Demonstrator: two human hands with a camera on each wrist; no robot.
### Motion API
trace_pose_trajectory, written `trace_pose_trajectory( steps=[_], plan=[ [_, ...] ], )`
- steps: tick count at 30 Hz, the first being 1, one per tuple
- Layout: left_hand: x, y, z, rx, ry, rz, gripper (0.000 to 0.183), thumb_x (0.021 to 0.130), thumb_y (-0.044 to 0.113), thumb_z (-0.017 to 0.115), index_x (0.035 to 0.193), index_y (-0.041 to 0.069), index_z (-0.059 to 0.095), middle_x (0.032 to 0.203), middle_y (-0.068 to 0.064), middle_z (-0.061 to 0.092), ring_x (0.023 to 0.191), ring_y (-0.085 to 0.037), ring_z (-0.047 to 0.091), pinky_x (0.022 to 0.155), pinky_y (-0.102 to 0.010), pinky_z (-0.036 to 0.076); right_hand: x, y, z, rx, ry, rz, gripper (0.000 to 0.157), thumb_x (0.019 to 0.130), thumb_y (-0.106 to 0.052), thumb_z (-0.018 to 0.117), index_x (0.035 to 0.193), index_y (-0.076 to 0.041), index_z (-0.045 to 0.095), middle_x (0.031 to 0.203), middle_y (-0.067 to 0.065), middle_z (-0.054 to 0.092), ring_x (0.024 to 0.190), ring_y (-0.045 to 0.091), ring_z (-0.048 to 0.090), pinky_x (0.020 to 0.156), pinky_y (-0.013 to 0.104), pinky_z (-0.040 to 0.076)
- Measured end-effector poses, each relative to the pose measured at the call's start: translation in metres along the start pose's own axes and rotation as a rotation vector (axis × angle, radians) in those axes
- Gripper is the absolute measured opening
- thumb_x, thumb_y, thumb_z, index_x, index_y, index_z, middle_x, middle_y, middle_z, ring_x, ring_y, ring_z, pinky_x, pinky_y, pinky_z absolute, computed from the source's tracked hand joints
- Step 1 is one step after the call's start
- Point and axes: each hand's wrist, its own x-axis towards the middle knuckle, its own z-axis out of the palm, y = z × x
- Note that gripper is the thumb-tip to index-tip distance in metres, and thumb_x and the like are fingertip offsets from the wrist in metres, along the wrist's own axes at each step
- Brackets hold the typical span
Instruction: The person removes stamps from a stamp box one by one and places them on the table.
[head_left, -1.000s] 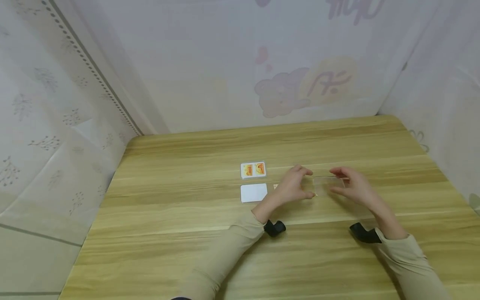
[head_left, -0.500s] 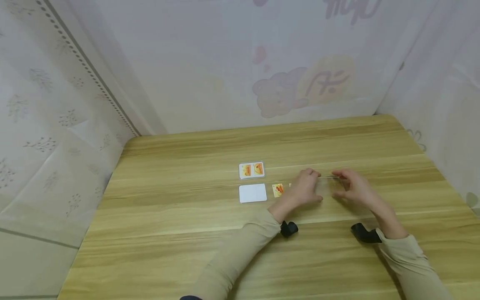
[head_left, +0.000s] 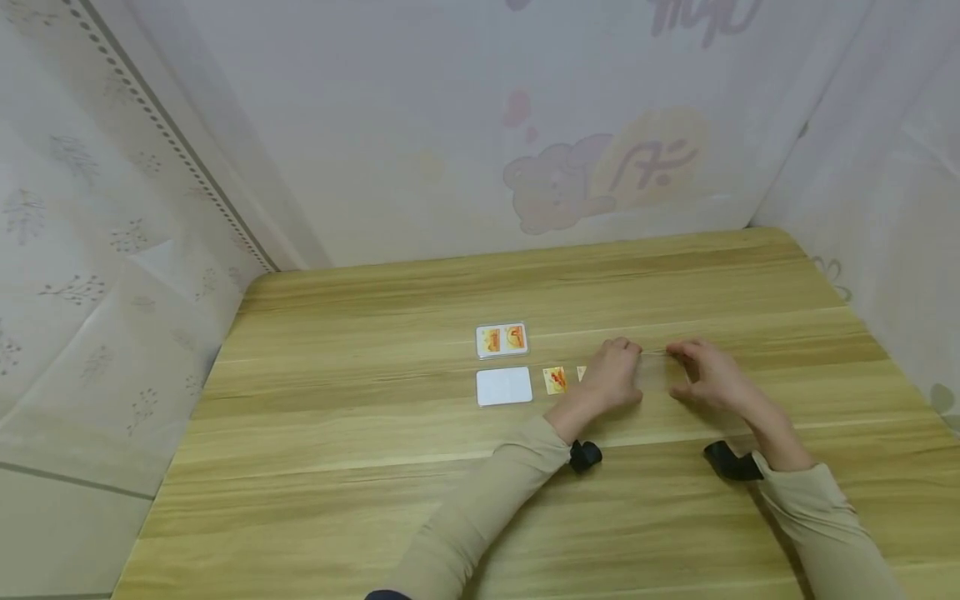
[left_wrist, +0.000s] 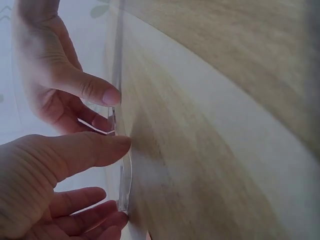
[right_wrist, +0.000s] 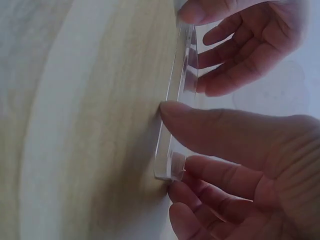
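Observation:
Between my two hands I hold a clear, thin rectangular plastic piece with a raised edge [right_wrist: 166,150]. Its far edge shows as a pale line in the head view. My left hand [head_left: 613,375] grips the left end, with the thumb [left_wrist: 95,152] on one long side and fingers at the other. At the opposite end, my right hand [head_left: 708,373] pinches it the same way, thumb [right_wrist: 215,127] on the near rim. In both wrist views it stands close over the wooden table [head_left: 360,442]. Left of my left hand lies a small yellow-orange picture tile [head_left: 555,380].
A second small tile [head_left: 581,373] is mostly hidden by my left hand. Further left lies a blank white card [head_left: 504,387]. Behind it sits a clear-edged card with two orange pictures [head_left: 502,340]. Printed curtains [head_left: 405,142] hang around the table.
My left hand has moved right, closer to my right hand, uncovering a picture tile. The clear plastic piece has tipped from showing its face to nearly edge-on.

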Motion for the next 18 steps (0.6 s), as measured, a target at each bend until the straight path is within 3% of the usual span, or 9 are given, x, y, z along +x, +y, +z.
trace_pose_trajectory(
  steps=[12, 18],
  plan=[
    [0.0063, -0.0009, 0.0010, 0.008, -0.001, 0.012, 0.052, 0.073, 0.022, 0.076, 0.120, 0.008, 0.058, 0.113, -0.002, 0.059, 0.104, -0.014, 0.053, 0.089, -0.017, 0.040, -0.0019, 0.0087, -0.0045, -0.006, 0.002, -0.084, 0.055, 0.067, -0.006, 0.081, 0.113, 0.013, 0.056, 0.107, 0.026, 0.055, 0.100, 0.043, 0.052, 0.085, 0.056, 0.041],
    [0.0013, -0.0048, -0.0046, -0.098, 0.004, 0.031, 0.061, 0.073, 0.024, 0.078, 0.127, 0.006, 0.055, 0.122, -0.004, 0.055, 0.113, -0.016, 0.049, 0.093, -0.016, 0.038, -0.0036, 0.0090, -0.0074, 0.000, 0.032, -0.131, 0.057, 0.064, -0.009, 0.084, 0.110, 0.011, 0.057, 0.102, 0.022, 0.056, 0.092, 0.037, 0.054, 0.077, 0.051, 0.046]
  ],
)
